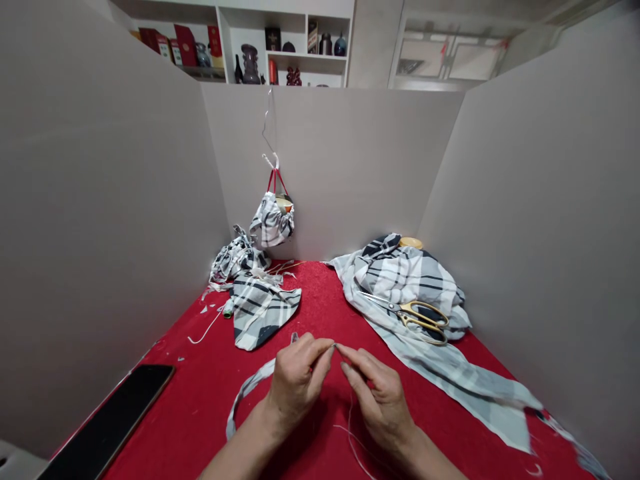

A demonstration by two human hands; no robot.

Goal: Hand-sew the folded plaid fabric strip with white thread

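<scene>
My left hand (pixel 300 370) is closed in a pinch near the middle of the red cloth. A narrow grey fabric strip (pixel 253 383) curves up from the cloth into this hand, and a short bit of it shows above the knuckles. Facing it, my right hand (pixel 377 393) has its fingers curled in, with the index fingertip meeting the left fingertips. Something tiny and greyish sits where they meet, too small to name. A thin white thread (pixel 351 437) hangs below the right fingers and trails over the cloth.
Gold-handled scissors (pixel 405 312) lie on a checked fabric heap (pixel 410 277) at right. Leftward are a cut checked piece (pixel 263 310), scraps (pixel 235 260), a thread spool (pixel 229 309) and a phone (pixel 113 423). A checked pouch (pixel 273 223) hangs on the grey back panel (pixel 350 173).
</scene>
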